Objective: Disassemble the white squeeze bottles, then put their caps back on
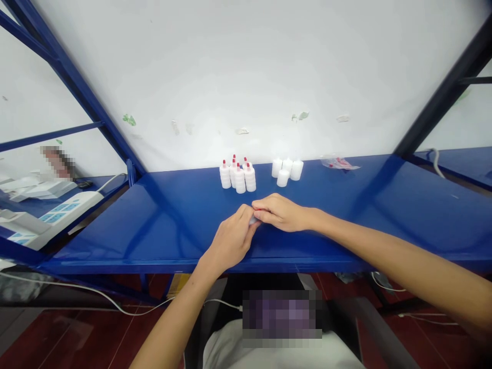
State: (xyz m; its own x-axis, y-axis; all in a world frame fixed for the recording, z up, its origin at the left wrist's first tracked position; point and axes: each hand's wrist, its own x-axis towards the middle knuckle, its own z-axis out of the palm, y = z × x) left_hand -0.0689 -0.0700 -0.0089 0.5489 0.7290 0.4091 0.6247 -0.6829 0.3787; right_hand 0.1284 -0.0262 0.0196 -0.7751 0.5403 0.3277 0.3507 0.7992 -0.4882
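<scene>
Both hands meet above the middle of the blue table. My left hand [230, 238] is wrapped round a small whitish bottle [252, 220], mostly hidden by the fingers. At the bottle's top, my right hand [282, 211] is closed on a red tip [259, 209], of which only a sliver shows. Just beyond the hands stands a group of several white squeeze bottles with red tips [240, 179]. To their right are several white bottles without red tips [283, 177].
A clear plastic bag with red pieces [340, 163] lies at the back right of the blue table [177, 220]. Behind rises a white wall [246, 77], with blue frame posts at both sides. A power strip [65, 212] and papers lie at the left.
</scene>
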